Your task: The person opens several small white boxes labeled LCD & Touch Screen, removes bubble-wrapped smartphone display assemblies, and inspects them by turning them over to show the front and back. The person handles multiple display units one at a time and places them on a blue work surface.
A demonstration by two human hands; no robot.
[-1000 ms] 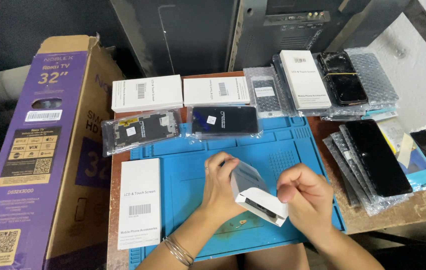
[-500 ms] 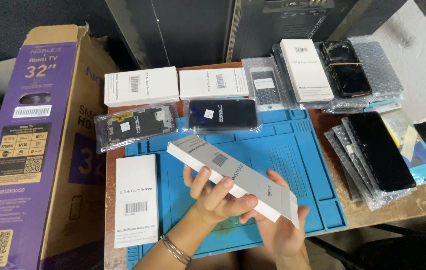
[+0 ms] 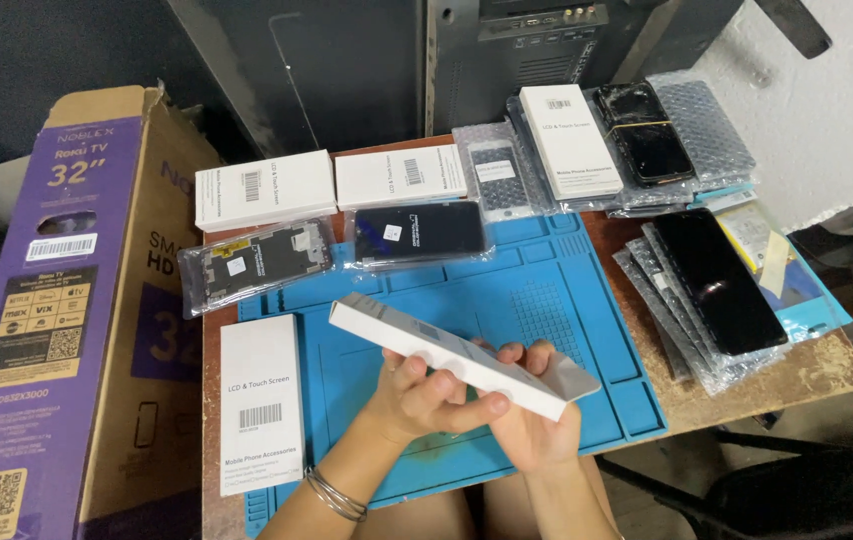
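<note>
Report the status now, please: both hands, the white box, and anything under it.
Left hand and right hand both grip the long white box, tilted, lifted. Blue work mat below it. Nothing blocks the hands.

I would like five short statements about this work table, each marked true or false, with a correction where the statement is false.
1. Both hands hold one long white box above the blue work mat. True.
2. The left hand wears metal bangles at the wrist. True.
3. The large purple cardboard carton stands on the right side of the table. False: it stands at the left side.
4. A white box with a barcode lies flat on the left part of the mat. True.
5. The right hand rests empty on the mat. False: its fingers grip the held box from below.
</note>
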